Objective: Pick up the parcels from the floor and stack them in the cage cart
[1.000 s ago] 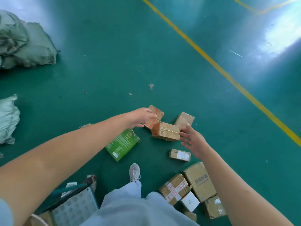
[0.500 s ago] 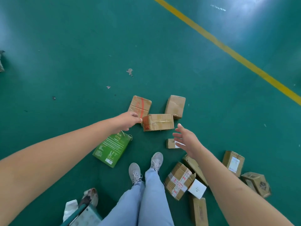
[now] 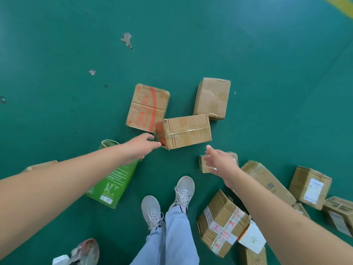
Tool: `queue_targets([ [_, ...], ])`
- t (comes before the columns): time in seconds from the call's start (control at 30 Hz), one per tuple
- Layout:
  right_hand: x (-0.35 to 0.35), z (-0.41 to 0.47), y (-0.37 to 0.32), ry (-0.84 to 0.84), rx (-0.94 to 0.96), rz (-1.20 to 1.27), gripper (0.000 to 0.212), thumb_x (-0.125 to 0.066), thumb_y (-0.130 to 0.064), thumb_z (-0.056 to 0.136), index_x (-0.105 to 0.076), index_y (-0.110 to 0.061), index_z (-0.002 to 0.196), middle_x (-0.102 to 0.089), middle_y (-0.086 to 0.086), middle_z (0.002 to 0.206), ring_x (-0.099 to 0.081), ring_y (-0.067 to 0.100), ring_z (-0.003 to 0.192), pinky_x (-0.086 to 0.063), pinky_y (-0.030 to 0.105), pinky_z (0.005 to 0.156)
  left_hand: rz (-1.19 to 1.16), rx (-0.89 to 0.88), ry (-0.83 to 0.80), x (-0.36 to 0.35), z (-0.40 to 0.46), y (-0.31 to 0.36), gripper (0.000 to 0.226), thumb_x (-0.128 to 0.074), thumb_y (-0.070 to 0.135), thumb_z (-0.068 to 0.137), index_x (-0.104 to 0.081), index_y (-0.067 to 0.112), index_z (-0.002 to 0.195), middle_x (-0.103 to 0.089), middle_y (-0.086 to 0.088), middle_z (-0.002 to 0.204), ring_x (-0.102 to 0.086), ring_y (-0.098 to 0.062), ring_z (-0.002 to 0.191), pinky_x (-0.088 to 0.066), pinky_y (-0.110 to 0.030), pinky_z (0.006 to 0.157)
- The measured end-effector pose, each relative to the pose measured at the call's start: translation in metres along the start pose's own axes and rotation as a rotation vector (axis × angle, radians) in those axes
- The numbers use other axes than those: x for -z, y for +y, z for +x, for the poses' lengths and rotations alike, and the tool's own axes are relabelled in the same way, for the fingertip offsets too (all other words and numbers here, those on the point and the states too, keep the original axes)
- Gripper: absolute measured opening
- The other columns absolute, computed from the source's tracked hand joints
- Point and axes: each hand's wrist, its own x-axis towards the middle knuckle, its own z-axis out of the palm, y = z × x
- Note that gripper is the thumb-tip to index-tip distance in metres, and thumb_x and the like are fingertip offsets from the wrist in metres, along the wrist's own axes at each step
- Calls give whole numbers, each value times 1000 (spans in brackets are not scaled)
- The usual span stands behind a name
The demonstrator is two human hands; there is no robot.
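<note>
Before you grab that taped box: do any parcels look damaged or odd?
The plain box behind the taped box has a creased, dented top. The parcel with red-printed tape near your right arm looks crumpled. Nothing spilled.

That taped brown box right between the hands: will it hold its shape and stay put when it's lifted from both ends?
The taped box probably stays stiff: its faces look flat and the tape is intact. Clear tape may make it a bit slick. The crushed corner nearest the left hand could give under pressure. The right hand is open, not yet touching it.
</note>
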Motion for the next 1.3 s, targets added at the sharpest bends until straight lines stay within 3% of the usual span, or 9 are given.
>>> queue_targets([
  [0.13,-6,92,16,27,7,-92,40,-47,-54,105,-59,-20,124,-64,6,120,-62,26,116,-50,45,107,-7,20,2,-24,88,-6,69,-61,52,97,-32,30,156,-57,-4,127,-60,-24,115,-49,-45,107],
  [0.2,-8,131,19,53,21,-125,48,-48,-52,105,-54,-18,138,-61,-2,119,-61,25,113,-50,48,108,-35,22,6,-34,124,-8,78,-61,54,96,-22,31,160,-53,-4,139,-58,-25,120,-49,-46,106],
  [0.37,-3,216,25,152,70,-141,64,-52,-53,102,-33,-27,157,-38,3,160,-48,30,137,-43,55,114,-149,30,36,-57,192,-19,92,-64,58,93,-7,39,162,-40,-1,159,-51,-27,132,-46,-48,111],
  [0.5,-2,264,30,202,77,-133,75,-55,-55,97,-21,-35,161,-24,-1,168,-46,36,140,-41,58,115,-175,23,33,-69,227,-35,98,-66,65,88,-5,40,161,-42,3,157,-50,-26,134,-41,-53,115],
  [0.67,-9,291,37,113,37,-69,65,-56,-50,101,-29,-28,156,-45,4,153,-54,31,127,-48,49,111,-190,-15,27,-71,247,-52,87,-66,56,93,-12,39,160,-52,9,144,-53,-21,127,-40,-50,115],
  [0.77,-16,284,39,92,49,-43,59,-58,-49,101,-36,-22,148,-51,3,139,-59,28,119,-51,45,107,-294,5,-39,-71,247,-58,76,-65,46,96,-22,40,158,-54,10,145,-55,-18,129,-42,-48,110],
  [0.93,-21,240,26,91,137,-71,82,-68,-62,87,-29,-27,149,-47,2,143,-60,26,119,-55,44,103,-392,18,-84,-61,206,-55,84,-74,50,89,-22,40,155,-57,12,140,-58,-15,125,-46,-45,102],
  [1.13,-29,137,-19,108,246,-113,82,-67,-68,82,-30,-29,144,-46,1,143,-64,22,111,-54,45,104,-440,-22,-76,-21,99,-47,78,-73,49,91,-26,40,152,-59,11,138,-58,-15,125,-43,-47,111],
  [1.3,-50,9,-67,97,333,-216,108,-62,-83,57,-29,-30,145,-43,0,148,-57,28,126,-49,51,108,-514,-50,-20,29,-36,-51,69,-72,48,92,-33,37,148,-64,10,134,-59,-14,123,-44,-44,110],
])
